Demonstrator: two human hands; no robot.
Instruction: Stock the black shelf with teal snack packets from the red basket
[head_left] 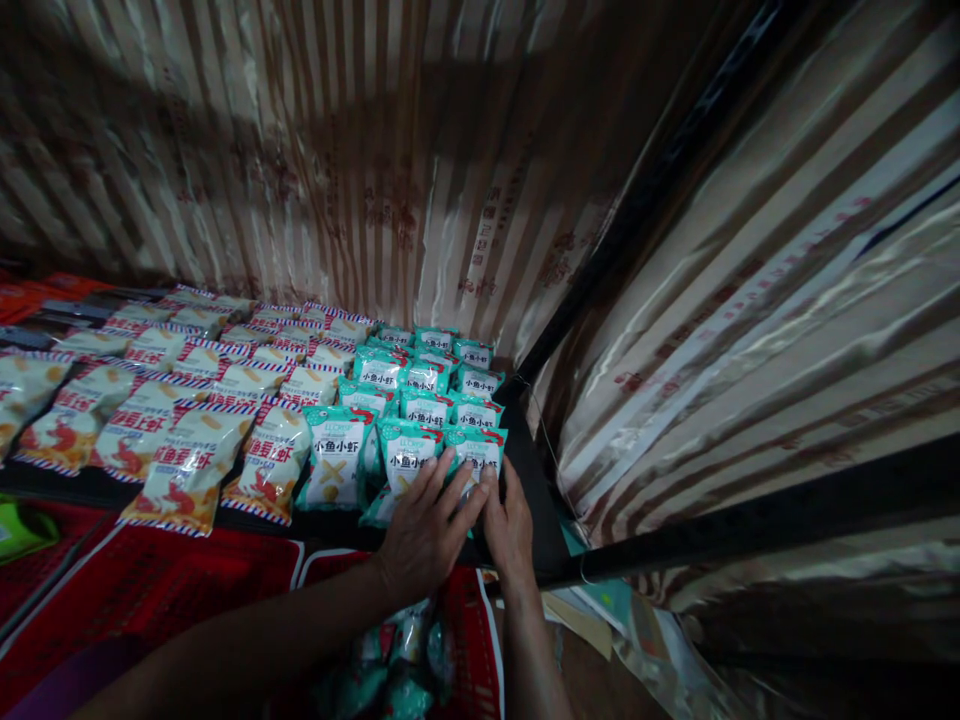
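Several green-and-white snack bags (339,455) stand in rows at the right end of a black shelf (536,490). My left hand (424,530) lies over the front of the row, fingers spread against a front green bag (403,462). Beside it, my right hand (508,520) has its fingers extended along the right side of the front right bag (480,450). Both hands touch the bags without wrapping round them. Their lower parts are partly hidden behind my fingers.
White-and-orange snack bags (187,465) fill the shelf to the left. Below are a red crate (202,575) and another red crate (491,640) with green bags inside. Striped sheeting (360,180) hangs behind. A black metal post (574,290) rises at the shelf's right corner.
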